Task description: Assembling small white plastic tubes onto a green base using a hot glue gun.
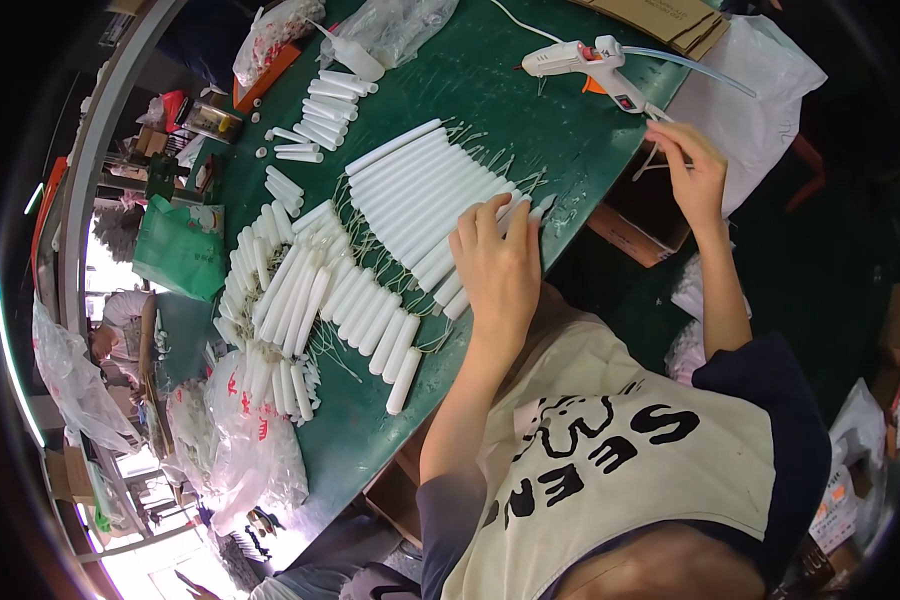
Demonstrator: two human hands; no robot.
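Note:
A slanting row of slim white tubes [415,195], candle-like with thin pale strands at their ends, lies side by side on the green table [375,435]. My left hand [497,262] rests over the near right end of this row, fingers apart and bent down onto the tubes. Out past the table's right edge, my right hand [692,165] is raised with its fingers drawn together. Thin white cord passes close to its fingertips; whether they grip it is hidden. A white hot glue gun [580,62] lies above it at the table's edge.
More white tubes [295,285] are heaped left of the row, beside clear plastic bags [260,440]. Shorter white tubes [325,110] and a white squeeze bottle [355,58] lie farther back. A cardboard box [635,235] stands below the right edge; a green bag [180,248] is at far left.

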